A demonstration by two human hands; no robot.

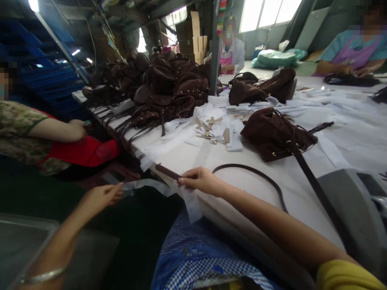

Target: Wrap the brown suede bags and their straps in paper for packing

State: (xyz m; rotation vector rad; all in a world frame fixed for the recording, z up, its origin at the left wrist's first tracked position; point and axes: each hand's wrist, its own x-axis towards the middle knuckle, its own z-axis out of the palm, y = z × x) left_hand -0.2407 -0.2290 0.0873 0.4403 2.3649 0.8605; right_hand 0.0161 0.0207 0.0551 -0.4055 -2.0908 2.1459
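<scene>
My right hand (pixel 203 181) pinches a dark brown strap (pixel 167 172) at the table's near edge. The strap's flat end sticks out to the left of my fingers, and a long loop of brown strap (pixel 256 168) curves over the table beyond my wrist. A thin, whitish see-through strip (pixel 148 183) runs from the strap to my left hand (pixel 104 197), whose fingers are closed on its far end. Part of the strip hangs down below my right fingers. To the right lies a brown drawstring bag (pixel 269 135) with metal eyelets.
A large heap of brown bags (pixel 178 80) covers the far left of the table. White paper sheets and cardboard scraps (pixel 208 128) lie mid-table. A grey machine (pixel 347 201) stands at right. A person in a red apron (pixel 81 151) is at left; others work across the table.
</scene>
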